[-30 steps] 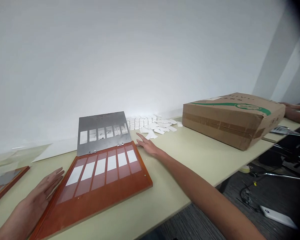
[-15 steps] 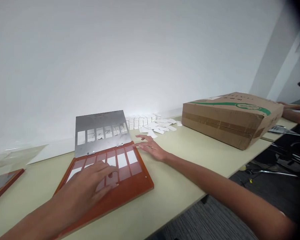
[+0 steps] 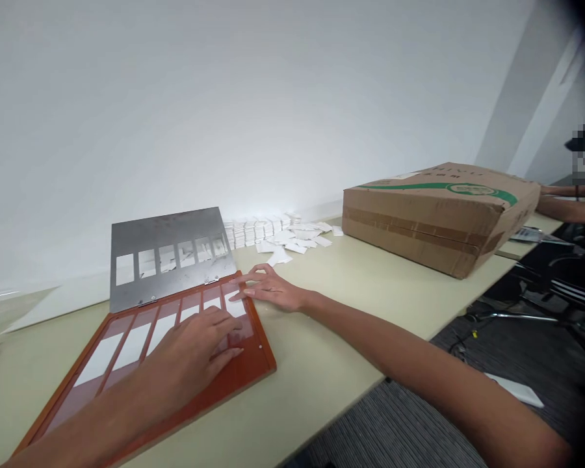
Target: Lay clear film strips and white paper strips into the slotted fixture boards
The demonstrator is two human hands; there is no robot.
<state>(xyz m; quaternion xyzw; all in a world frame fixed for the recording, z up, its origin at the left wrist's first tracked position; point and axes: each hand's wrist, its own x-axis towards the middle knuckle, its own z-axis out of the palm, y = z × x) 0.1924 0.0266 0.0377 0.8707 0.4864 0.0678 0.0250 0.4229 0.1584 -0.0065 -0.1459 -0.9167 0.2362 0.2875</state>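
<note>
An orange-red board (image 3: 224, 374) with several long slots lies on the table, white cards (image 3: 135, 344) in the slots. Hinged to its far edge, a grey metal frame (image 3: 168, 233) with rectangular openings stands raised. My left hand (image 3: 195, 344) is over the right half of the board, fingers spread and tips near the last slots; it hides part of the cards. From the right side, my right hand (image 3: 275, 292) reaches over the board's edge with fingers apart, its tips at the rightmost card (image 3: 234, 307). Neither hand visibly grips anything.
Behind the board are stacked white cards (image 3: 253, 231) and a loose pile of cards (image 3: 297, 240). A large cardboard box (image 3: 409, 234) stands on the table (image 3: 331, 338) at right. Beyond it, another person's arm (image 3: 570, 207) shows. A white sheet (image 3: 63, 302) lies at left.
The view has swung right, so the board appears farther left. My left hand has shifted right across the slots. My right fingers have come over the board's edge onto the last card.
</note>
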